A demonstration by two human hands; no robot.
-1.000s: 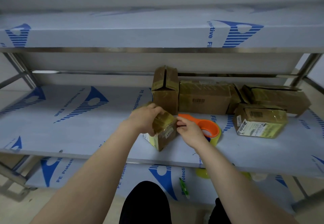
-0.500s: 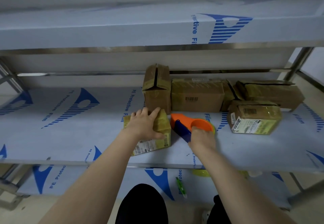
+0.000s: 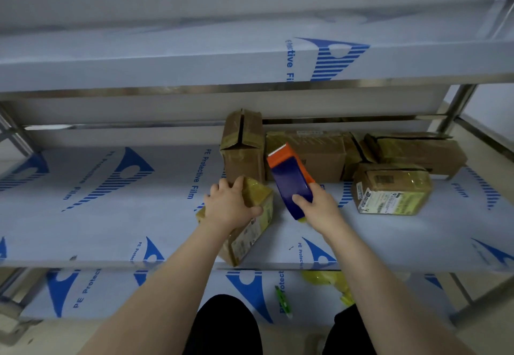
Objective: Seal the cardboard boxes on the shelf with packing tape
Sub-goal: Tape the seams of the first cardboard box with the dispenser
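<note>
A small cardboard box [image 3: 257, 215] wrapped in yellowish tape lies near the front of the middle shelf [image 3: 111, 215]. My left hand [image 3: 229, 206] grips its top, thumb on the right side. My right hand [image 3: 317, 207] holds an orange and blue tape dispenser [image 3: 289, 179] lifted off the shelf, its orange end pointing up and away, just right of the box. Behind stand an upright box with a split top [image 3: 243, 146] and a long box [image 3: 319, 151].
A taped box with a white label [image 3: 392, 190] and another cardboard box [image 3: 422, 151] sit at the right. The upper shelf [image 3: 194, 57] overhangs the work area. On the lower shelf lie a green marker [image 3: 283, 301] and yellow plastic [image 3: 331, 282]. A steel post [image 3: 453, 107] stands at right.
My right hand has picked the tape dispenser up from the shelf and tilted it upright. My left hand has laid the small box down and turned it, still gripping its top.
</note>
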